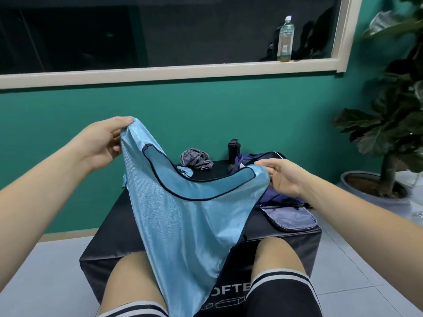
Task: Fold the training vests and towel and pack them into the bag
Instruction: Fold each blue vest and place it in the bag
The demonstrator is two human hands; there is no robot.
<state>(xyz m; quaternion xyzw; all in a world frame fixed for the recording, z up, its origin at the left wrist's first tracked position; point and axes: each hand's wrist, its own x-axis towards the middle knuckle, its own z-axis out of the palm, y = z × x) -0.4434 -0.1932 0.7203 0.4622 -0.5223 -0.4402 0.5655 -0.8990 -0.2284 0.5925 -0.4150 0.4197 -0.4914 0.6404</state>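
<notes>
A light blue training vest (183, 216) with dark trim hangs in front of me over a black padded box (109, 243). My left hand (103, 143) pinches one shoulder strap and lifts it high. My right hand (281, 177) holds the other strap lower down, fingers partly curled behind the fabric. A crumpled grey towel (196, 159) lies at the back of the box. Beside it peeks a bit of another light blue vest (185, 172). The purple bag (272, 193) lies at the right of the box, partly hidden by my right hand.
A black shaker bottle (233, 151) stands at the back of the box. A grey-purple pouch (288, 217) lies near the box's right front corner. My knees are against the box. A potted plant (389, 156) stands at the right, and a drink bottle (285, 40) on the window sill.
</notes>
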